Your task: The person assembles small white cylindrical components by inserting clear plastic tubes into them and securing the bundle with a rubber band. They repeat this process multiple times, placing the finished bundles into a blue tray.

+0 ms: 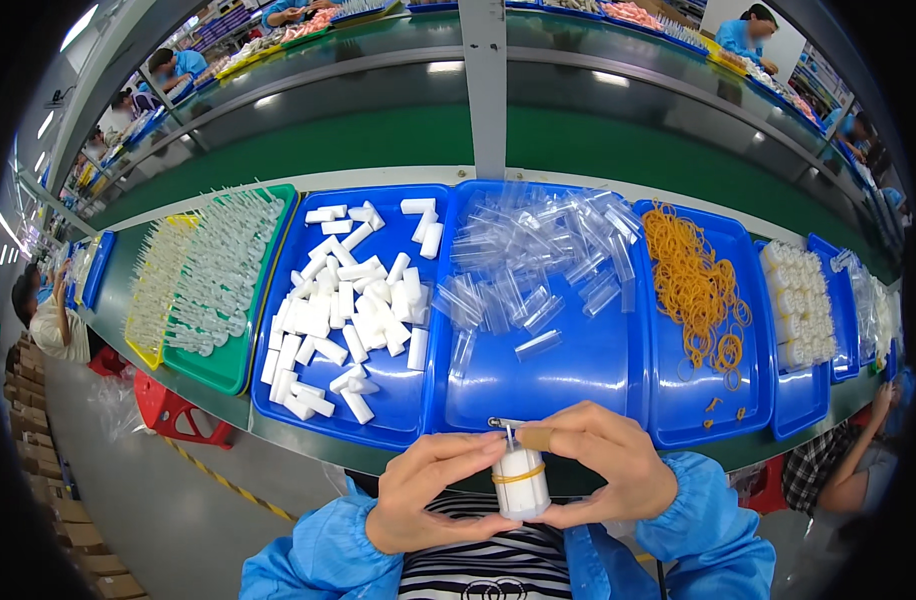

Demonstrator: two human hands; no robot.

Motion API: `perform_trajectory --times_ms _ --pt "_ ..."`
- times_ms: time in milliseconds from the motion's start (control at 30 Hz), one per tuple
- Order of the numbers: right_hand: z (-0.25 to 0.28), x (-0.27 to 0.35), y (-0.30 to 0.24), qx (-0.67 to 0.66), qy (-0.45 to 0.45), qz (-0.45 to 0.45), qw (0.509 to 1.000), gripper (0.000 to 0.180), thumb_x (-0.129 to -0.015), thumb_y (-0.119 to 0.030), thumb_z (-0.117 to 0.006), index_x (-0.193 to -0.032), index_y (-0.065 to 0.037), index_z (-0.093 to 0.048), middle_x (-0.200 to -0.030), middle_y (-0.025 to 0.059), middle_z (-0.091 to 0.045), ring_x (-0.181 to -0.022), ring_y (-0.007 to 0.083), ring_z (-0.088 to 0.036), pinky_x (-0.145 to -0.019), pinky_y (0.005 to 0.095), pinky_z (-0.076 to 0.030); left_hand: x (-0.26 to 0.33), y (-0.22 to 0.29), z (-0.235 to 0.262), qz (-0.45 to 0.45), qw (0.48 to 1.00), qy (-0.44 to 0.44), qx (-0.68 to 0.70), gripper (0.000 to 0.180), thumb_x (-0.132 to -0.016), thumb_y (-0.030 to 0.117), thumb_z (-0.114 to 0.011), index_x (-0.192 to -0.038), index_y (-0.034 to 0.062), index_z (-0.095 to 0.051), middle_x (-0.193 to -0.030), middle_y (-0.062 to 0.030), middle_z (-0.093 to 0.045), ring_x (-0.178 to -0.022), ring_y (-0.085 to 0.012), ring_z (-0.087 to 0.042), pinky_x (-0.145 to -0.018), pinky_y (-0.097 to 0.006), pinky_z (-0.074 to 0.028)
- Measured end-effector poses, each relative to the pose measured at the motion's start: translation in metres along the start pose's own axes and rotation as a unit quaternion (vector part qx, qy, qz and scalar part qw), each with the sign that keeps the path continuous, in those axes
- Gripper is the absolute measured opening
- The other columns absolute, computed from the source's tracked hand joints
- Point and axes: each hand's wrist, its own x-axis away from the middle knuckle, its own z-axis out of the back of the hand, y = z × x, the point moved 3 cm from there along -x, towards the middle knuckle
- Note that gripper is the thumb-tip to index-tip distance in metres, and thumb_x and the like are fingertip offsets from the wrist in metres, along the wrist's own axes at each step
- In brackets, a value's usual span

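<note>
Close to my body, between both hands, is a white cylindrical piece [519,487] with a clear covering and a yellow rubber band [519,473] around its middle. A thin stub sticks up from its top. My left hand [428,490] grips it from the left, fingertips near the top and thumb at the base. From the other side my right hand [608,462] closes on it, with a tan wrap [535,438] on one finger. Just beyond lies the blue tray [538,385] of clear plastic sleeves [528,245].
Left of it, another blue tray [390,430] bears white cylinders [328,315]. Farther left, green [240,350] and yellow trays hold clear, thin-tipped pieces [218,265]. Rightward are yellow rubber bands [688,270] in a tray and stacked white pieces [796,300]. A metal post [485,90] stands behind.
</note>
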Motion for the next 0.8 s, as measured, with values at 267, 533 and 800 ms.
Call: perform_trajectory --times_ms 267,533,800 --pt "-0.01 0.001 0.006 0.091 0.078 0.0 0.993 0.071 -0.064 -0.012 -0.089 -0.128 -0.004 -0.059 -0.127 0.0129 -0.057 -0.111 0.0301 -0.06 -0.091 0.0375 -0.054 0.005 -0.017 -0.028 0.178 0.866 0.059 0.464 0.081 -0.08 0.005 -0.083 -0.146 0.0001 -0.036 -0.141 -0.0178 -0.047 -0.126 -0.0304 -0.056 -0.106 -0.041 -0.047" --pt "0.01 -0.004 0.001 -0.033 0.003 -0.106 0.994 0.057 -0.076 -0.015 -0.085 -0.126 -0.002 -0.062 -0.121 0.0145 -0.062 -0.108 0.0273 -0.062 -0.09 0.0365 -0.053 0.007 -0.018 -0.023 0.176 0.928 -0.054 0.324 0.063 -0.09 -0.008 -0.066 -0.146 -0.0022 -0.038 -0.141 -0.0185 -0.047 -0.124 -0.0256 -0.056 -0.106 -0.038 -0.049" --pt "0.004 0.008 0.014 -0.159 0.031 -0.177 0.971 0.046 -0.073 -0.011 -0.087 -0.115 0.0 -0.071 -0.115 0.0132 -0.066 -0.096 0.0195 -0.064 -0.081 0.0305 -0.055 0.015 -0.009 -0.01 0.168 0.973 0.044 0.155 0.057 -0.079 0.001 -0.08 -0.131 -0.0059 -0.058 -0.13 -0.0203 -0.063 -0.112 -0.0264 -0.067 -0.093 -0.036 -0.058"
